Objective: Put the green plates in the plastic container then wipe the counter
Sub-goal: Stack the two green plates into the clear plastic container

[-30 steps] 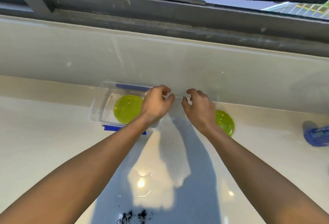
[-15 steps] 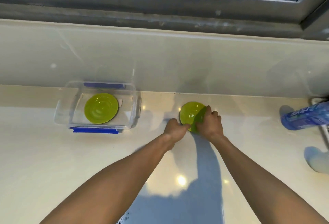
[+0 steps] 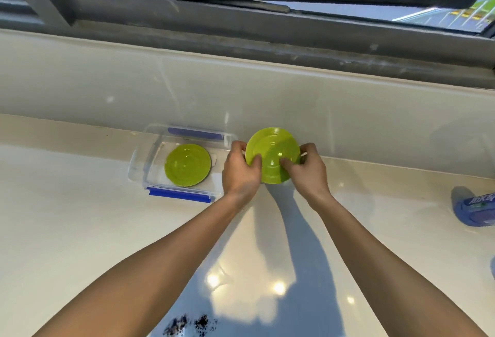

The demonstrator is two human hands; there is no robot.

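1. Held green plate point(image 3: 273, 153): tilted, clear of the bench point(image 3: 80, 229); left hand point(image 3: 241, 169) and right hand point(image 3: 308, 169) each clamp a rim.
2. Plastic container point(image 3: 150, 160): just left of the grip, nearer the left hand; one green plate inside point(image 3: 187, 164) lies flat.

The blue bottle point(image 3: 478, 209) is cut off by the right edge, its label blurred beyond reading, the dark crumbs point(image 3: 191, 323) are clipped at the bottom edge, and both forearms are cropped there.
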